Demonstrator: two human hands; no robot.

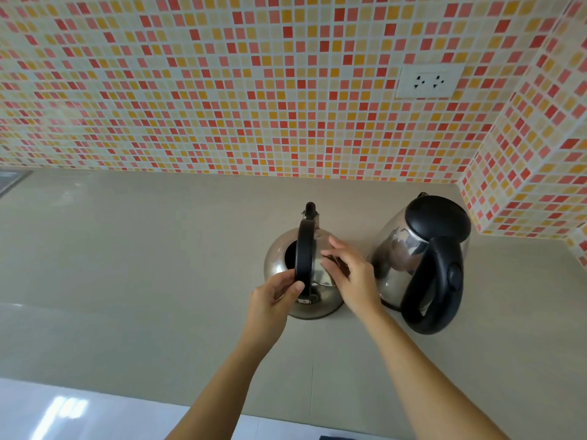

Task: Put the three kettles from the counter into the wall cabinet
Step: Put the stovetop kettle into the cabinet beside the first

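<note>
Fingers [293, 285] of our left hand [273, 300] pinch the stovetop kettle [301, 274] handle mid-bench, right hand [349, 277] spread open on its body; next, lift it cabinetward.

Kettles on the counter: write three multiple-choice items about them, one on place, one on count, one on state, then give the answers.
1. Where does the electric kettle stand relative to the stovetop kettle?
A. To its right, nearer the corner
B. To its left
C. Stacked on top of it

2. How many kettles are in view on the counter?
A. One
B. Two
C. Four

3. What is the left hand doing?
A. Resting flat on the counter
B. Plugging into the wall socket
C. Gripping the stovetop kettle's black handle

Answers: 1 A, it sits by the tiled corner; 2 B, only two are visible; 3 C, its fingers wrap the handle while the right hand rests on the body.
</note>
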